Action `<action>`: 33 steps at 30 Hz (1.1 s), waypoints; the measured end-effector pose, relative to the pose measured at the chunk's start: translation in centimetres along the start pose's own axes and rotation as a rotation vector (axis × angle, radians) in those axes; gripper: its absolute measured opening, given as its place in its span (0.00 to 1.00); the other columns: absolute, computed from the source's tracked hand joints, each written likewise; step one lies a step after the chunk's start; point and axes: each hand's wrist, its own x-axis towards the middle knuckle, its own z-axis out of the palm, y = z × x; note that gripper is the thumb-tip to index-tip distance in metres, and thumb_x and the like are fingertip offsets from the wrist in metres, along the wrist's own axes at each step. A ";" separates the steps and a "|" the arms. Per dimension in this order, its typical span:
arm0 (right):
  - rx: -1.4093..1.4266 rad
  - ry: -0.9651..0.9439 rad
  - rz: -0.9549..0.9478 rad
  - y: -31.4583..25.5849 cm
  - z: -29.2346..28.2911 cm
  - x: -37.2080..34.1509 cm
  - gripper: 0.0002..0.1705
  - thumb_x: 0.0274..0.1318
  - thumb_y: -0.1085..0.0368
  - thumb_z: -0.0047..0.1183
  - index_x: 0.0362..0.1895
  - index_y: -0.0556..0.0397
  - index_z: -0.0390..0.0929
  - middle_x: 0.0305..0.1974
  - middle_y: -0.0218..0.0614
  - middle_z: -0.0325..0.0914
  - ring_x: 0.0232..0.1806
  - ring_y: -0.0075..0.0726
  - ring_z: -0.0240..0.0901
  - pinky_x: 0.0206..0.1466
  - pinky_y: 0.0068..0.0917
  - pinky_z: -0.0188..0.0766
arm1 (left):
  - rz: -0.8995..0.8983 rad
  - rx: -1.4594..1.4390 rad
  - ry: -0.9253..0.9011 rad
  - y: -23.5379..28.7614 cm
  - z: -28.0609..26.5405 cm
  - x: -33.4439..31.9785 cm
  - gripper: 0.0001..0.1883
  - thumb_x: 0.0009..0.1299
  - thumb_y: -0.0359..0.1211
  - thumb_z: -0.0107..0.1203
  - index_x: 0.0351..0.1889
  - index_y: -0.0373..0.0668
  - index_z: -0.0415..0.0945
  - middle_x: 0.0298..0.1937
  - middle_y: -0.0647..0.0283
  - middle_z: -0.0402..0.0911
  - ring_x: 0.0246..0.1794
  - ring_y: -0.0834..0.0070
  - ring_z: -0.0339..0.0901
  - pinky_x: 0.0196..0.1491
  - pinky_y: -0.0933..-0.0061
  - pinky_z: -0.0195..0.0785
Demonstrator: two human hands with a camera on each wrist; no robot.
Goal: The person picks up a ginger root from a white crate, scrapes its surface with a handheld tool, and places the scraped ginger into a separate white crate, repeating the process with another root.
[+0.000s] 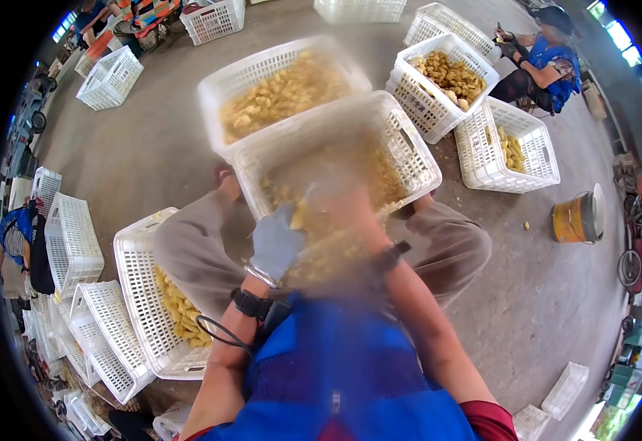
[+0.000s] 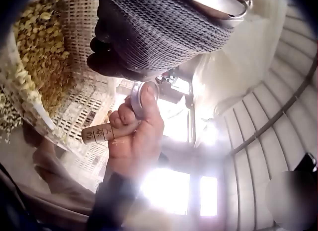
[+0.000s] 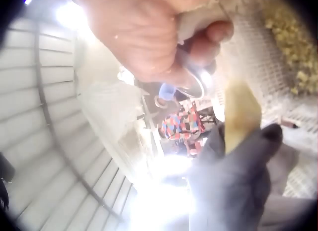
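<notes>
My left hand (image 1: 277, 242), in a grey glove, holds a pale yellow piece of peeled ginger (image 3: 242, 114) upright between thumb and fingers. Bare and blurred in the head view, my right hand (image 1: 346, 202) works close beside it. Its fingers curl round the wooden handle (image 2: 97, 133) of a scraper, which has writing on it. A curved metal loop (image 2: 144, 99) of this scraper stands by the thumb. Both hands are above a white plastic crate (image 1: 418, 173) between the knees, with yellow bits and scrapings (image 2: 47, 57) inside.
Ahead stands another crate (image 1: 210, 95) filled with ginger. Two more ginger crates (image 1: 427, 106) (image 1: 475, 165) are at right, near a seated person (image 1: 556, 77). A crate (image 1: 138, 275) with ginger stands by the left leg. A yellow bucket (image 1: 572, 220) stands on the floor (image 1: 512, 294).
</notes>
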 end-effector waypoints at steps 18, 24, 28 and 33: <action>0.350 -0.006 0.191 -3.7 -1.7 0.4 0.17 0.58 0.57 0.65 0.42 0.59 0.87 0.32 0.45 0.86 0.31 0.41 0.83 0.39 0.41 0.77 | 0.209 0.140 0.077 0.0 1.2 -0.7 0.22 0.61 0.33 0.62 0.54 0.45 0.74 0.40 0.52 0.85 0.38 0.47 0.83 0.41 0.49 0.76; 0.435 0.059 0.247 -1.3 -1.8 0.8 0.20 0.61 0.57 0.65 0.50 0.59 0.85 0.33 0.44 0.86 0.32 0.36 0.81 0.39 0.40 0.77 | 0.240 0.114 0.132 -1.1 1.4 -0.8 0.24 0.58 0.36 0.65 0.54 0.43 0.78 0.42 0.51 0.86 0.38 0.48 0.84 0.42 0.50 0.77; 0.120 0.011 -0.025 1.2 1.0 -0.3 0.21 0.62 0.59 0.65 0.55 0.56 0.84 0.32 0.42 0.85 0.34 0.35 0.80 0.40 0.40 0.76 | 0.078 0.049 0.018 0.5 0.5 -0.4 0.27 0.56 0.40 0.69 0.53 0.39 0.79 0.42 0.50 0.86 0.39 0.48 0.84 0.42 0.51 0.77; 0.269 0.011 0.082 1.7 -0.6 -0.7 0.23 0.62 0.57 0.66 0.57 0.55 0.84 0.31 0.38 0.84 0.32 0.33 0.77 0.37 0.37 0.74 | 0.140 -0.026 0.152 -1.1 1.1 -1.2 0.27 0.55 0.41 0.71 0.51 0.38 0.79 0.41 0.48 0.85 0.39 0.47 0.84 0.42 0.52 0.77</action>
